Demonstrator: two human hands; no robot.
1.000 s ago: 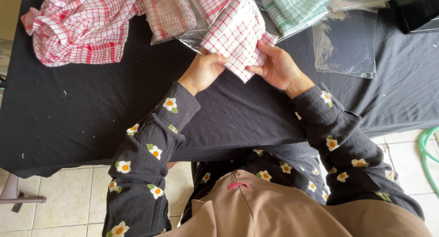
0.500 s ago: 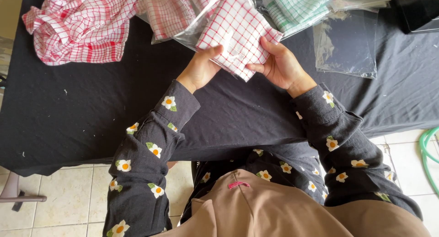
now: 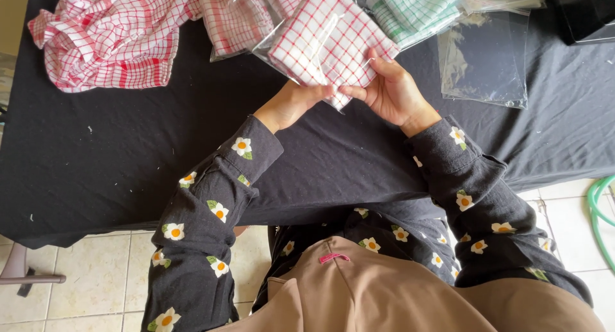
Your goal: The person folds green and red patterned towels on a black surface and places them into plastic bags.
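A folded red-and-white checked cloth (image 3: pixel 333 34) sits partly inside a clear plastic bag, held over the black-covered table (image 3: pixel 96 159). My left hand (image 3: pixel 291 104) grips the near lower edge of the cloth and bag. My right hand (image 3: pixel 391 91) holds the right side, fingers curled under it. Both hands touch at the cloth's near corner.
A crumpled red checked cloth (image 3: pixel 109 40) lies at the far left. More bagged red cloths (image 3: pixel 234 18) and a bagged green checked cloth (image 3: pixel 419 8) lie at the back. An empty clear bag (image 3: pixel 483 59) is on the right. A green hose (image 3: pixel 599 210) lies on the tiled floor.
My hands have drawn closer together at the cloth's near corner, and the cloth has shifted slightly up and deeper into the clear bag.
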